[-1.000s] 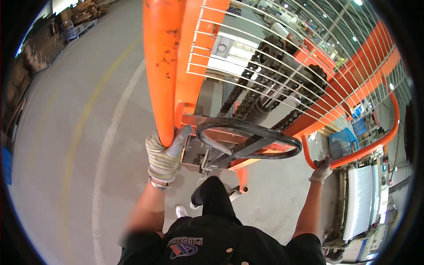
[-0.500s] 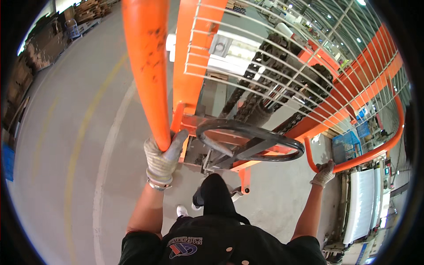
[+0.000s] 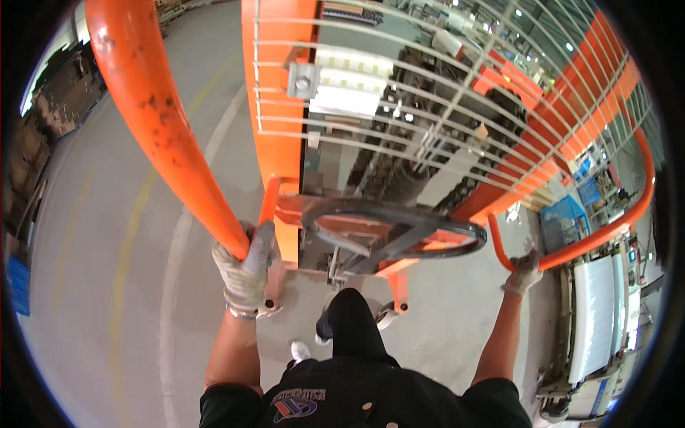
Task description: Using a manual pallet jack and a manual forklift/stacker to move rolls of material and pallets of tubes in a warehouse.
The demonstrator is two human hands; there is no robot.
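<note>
An orange lift truck (image 3: 278, 107) stands right in front of me, with a wire mesh guard (image 3: 442, 93) across its mast. My left hand (image 3: 244, 267), in a pale work glove, wraps round the lower end of the thick, scuffed orange handle (image 3: 168, 135). On the far side my right hand (image 3: 524, 272), gloved too, grips the thinner-looking orange handle (image 3: 599, 246) near its bend. Between the hands sits a black steering wheel (image 3: 407, 225), which neither one touches. Chains and a dark cylinder (image 3: 407, 171) show behind the mesh.
Stacked cardboard (image 3: 64, 100) lines the far left, with a blue crate (image 3: 19, 285) below it. White and yellow lines run along the grey floor (image 3: 143, 321). At right are blue baskets (image 3: 564, 222) and a machine bearing a white roll (image 3: 596, 317). A caster (image 3: 385, 314) sits near my feet.
The left handle and mast have shifted left in view, and my left hand has moved left and slightly down with the handle. Both hands keep their grip. My feet have moved slightly.
</note>
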